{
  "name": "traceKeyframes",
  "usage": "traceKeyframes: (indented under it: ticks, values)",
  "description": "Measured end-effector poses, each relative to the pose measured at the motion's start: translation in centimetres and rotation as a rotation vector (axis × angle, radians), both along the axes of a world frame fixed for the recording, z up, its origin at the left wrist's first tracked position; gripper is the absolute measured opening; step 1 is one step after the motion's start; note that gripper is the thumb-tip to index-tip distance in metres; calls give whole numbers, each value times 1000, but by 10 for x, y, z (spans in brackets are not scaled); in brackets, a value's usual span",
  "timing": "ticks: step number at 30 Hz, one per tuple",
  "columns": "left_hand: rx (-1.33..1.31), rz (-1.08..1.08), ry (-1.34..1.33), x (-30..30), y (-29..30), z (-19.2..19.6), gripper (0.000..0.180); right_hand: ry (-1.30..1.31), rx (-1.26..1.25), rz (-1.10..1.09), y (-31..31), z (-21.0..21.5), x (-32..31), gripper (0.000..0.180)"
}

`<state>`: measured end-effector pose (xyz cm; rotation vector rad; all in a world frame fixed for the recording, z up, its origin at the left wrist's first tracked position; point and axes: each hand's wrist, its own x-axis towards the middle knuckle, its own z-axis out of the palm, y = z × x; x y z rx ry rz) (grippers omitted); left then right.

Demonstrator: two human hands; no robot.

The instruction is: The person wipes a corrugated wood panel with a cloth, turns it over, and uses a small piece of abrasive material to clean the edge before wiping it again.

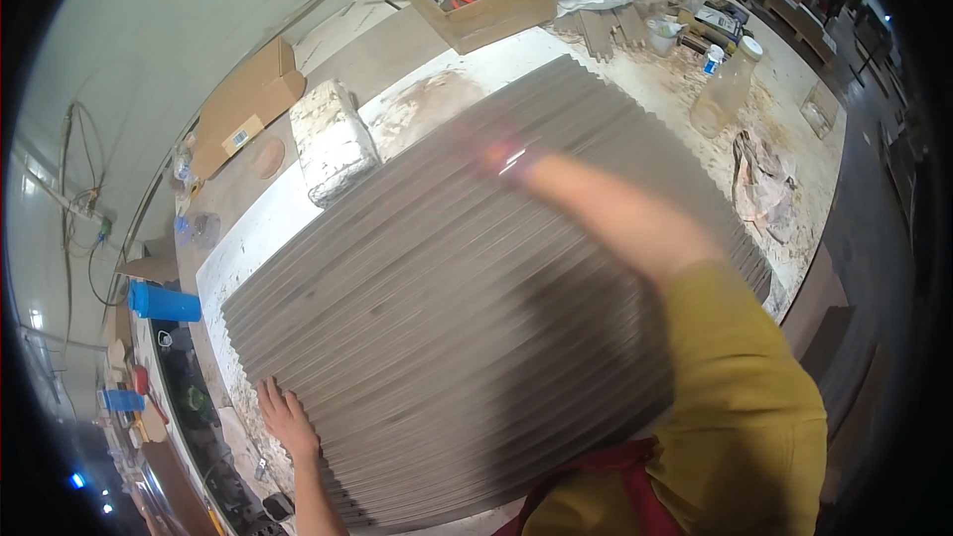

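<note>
left hand [285, 419]: flat, fingers spread, palm down on the near-left edge of the strips; grips nothing.
strips [447, 308]: wide fanned spread of thin grey strips, overlapping like slats, covers most of the desk middle, runs from near edge to far side.
right hand [501, 154]: motion-blurred, out over the far part of the strips, arm stretched across them; cannot tell if fingers are open or closed, or if it touches the strips. Something pink-red at the hand, too blurred to tell what.
hands overall: well apart, left at near-left edge of strips, right at far part.
sleeve [745, 387]: mustard yellow, right arm, over the near-right of the strips.
desk [253, 228]: white, stained top, bare patch left of the strips; sawdust-like litter to their far right.
block [333, 139]: white, crumbly-looking, oblong, just beyond the far-left edge of the strips.
cardboard [243, 104]: flat brown piece, left of the block, farther from the strips.
blue cylinder [164, 303]: lying left of the strips, off the white top.
bottle [730, 84]: clear plastic, white cap, far right of the strips.
rag [759, 184]: crumpled, right of the strips, near the bottle.
box [491, 5]: open cardboard, beyond the strips' far edge, thin sticks across its top.
</note>
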<state>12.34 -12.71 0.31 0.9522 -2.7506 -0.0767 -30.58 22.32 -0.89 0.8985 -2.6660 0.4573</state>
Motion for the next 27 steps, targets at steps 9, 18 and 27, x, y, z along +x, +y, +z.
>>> traceKeyframes:
  ticks: [9, 18, 27]
  values:
    - [-69, 9, -25, 3, -7, -6, 45, 206, 114, 78, 18, 24, 12, 44]
    - [-51, -16, -4, -12, 1, 6, 46, -106, 37, 446, -294, 7, 140, 37]
    - [68, -47, 137, 6, -9, -6, 64, -53, 314, -207, -117, 53, 74, 22]
